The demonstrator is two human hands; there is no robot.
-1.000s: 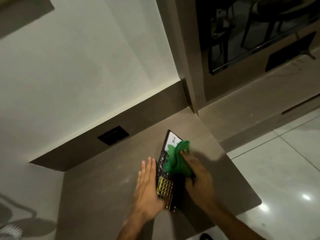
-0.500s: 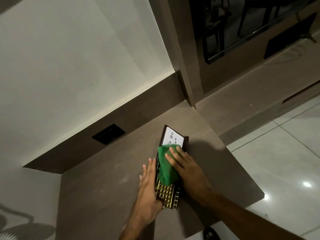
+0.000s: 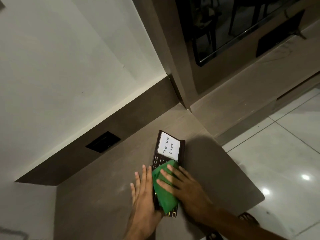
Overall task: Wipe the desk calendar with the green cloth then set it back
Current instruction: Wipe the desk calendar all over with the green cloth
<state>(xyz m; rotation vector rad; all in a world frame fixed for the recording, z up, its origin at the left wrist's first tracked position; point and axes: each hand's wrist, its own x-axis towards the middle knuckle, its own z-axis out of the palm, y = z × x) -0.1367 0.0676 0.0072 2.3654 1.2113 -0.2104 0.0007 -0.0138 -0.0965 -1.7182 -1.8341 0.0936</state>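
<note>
The dark desk calendar [image 3: 170,146] lies flat on the brown desk [image 3: 97,196], with a white "To Do List" card at its far end and gold squares at its near end. The green cloth [image 3: 164,193] covers the calendar's lower half. My right hand [image 3: 183,186] presses flat on the cloth, fingers spread. My left hand [image 3: 144,193] rests flat against the calendar's left edge, fingers extended, steadying it. The calendar's middle is hidden under cloth and hands.
A black wall socket [image 3: 103,142] sits in the brown backsplash behind the desk. The desk's right edge [image 3: 242,172] drops to a tiled floor [image 3: 285,161]. A dark glass cabinet [image 3: 233,28] stands at the back right. Sandals [image 3: 247,218] lie on the floor.
My right hand has drawn the green cloth down the calendar toward me, uncovering the whole "To Do List" card. My left hand stayed by the calendar's left edge.
</note>
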